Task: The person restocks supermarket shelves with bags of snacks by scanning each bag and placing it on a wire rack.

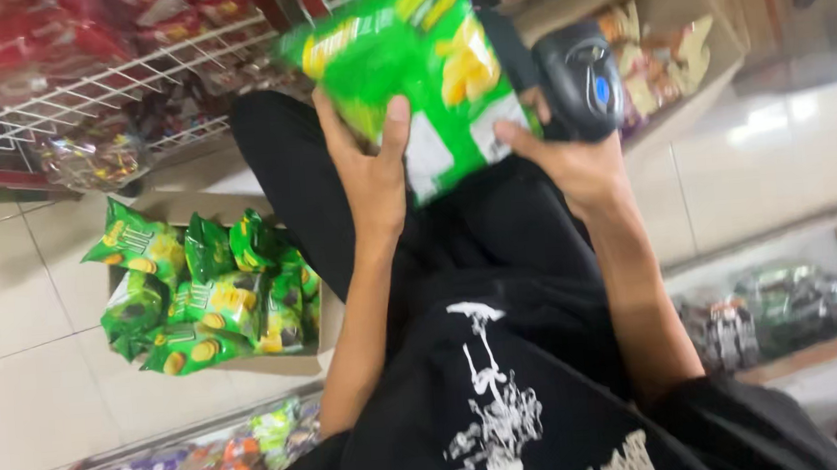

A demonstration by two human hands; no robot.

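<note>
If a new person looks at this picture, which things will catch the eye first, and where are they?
The bright green snack bag at top centre, held by the left hand. Beside it, the right hand holds a black handheld scanner. Lower left, a cardboard box on the floor holds more green snack bags.

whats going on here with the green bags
A person in a black shirt holds a green snack bag up in the left hand, thumb on its front. The right hand touches the bag's lower edge and grips a black handheld scanner beside it. On the tiled floor to the left, an open cardboard box holds more green bags. A white wire rack stands above it.
</note>
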